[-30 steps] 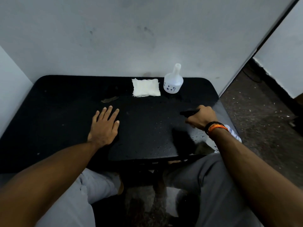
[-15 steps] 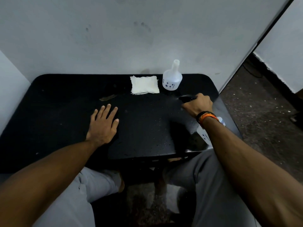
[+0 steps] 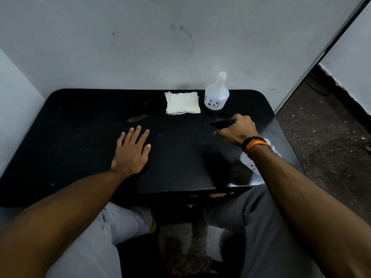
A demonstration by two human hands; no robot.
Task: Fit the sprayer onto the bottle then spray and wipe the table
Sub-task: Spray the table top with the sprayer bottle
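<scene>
My right hand (image 3: 237,131) grips a spray bottle over the right part of the black table (image 3: 84,137). The black sprayer head (image 3: 221,122) sticks out of my fist and points left. Part of the white bottle body (image 3: 270,147) shows behind my wrist. My left hand (image 3: 132,149) rests flat on the table's middle, fingers spread, holding nothing. A folded white cloth (image 3: 182,103) lies at the back of the table. Small droplets speckle the surface in front of me.
A second white bottle (image 3: 216,97) with an open neck stands at the back, right of the cloth. A small brown scrap (image 3: 137,118) lies beyond my left hand. Walls close the back and left; the floor (image 3: 331,137) drops away on the right.
My right hand has carried the spray bottle farther onto the table, toward the back bottle. My left hand has stayed flat in place.
</scene>
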